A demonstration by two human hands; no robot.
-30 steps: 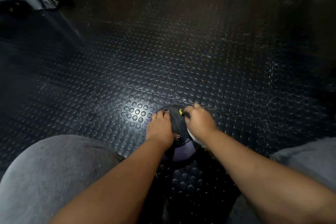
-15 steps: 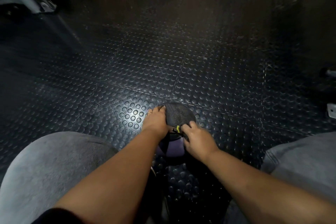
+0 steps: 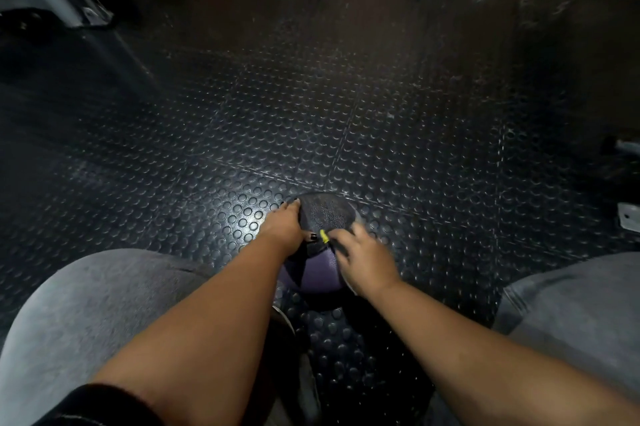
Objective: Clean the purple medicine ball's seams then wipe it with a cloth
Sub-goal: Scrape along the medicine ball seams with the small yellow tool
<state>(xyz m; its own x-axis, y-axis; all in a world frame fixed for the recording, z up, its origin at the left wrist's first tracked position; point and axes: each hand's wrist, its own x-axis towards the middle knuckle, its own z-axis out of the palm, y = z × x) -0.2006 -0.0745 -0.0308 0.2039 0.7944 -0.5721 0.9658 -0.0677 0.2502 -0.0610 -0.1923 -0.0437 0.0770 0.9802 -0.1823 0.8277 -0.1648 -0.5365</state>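
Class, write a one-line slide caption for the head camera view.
The left hand rests on the purple medicine ball on the studded floor; right hand holds a yellow-tipped tool against it.

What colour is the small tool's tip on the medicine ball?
Yellow; the tool tip shows best in the head view.

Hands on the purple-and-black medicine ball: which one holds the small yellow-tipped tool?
The right hand: it pinches the small yellow-tipped tool against the purple-and-black medicine ball, while the left hand only rests on it.
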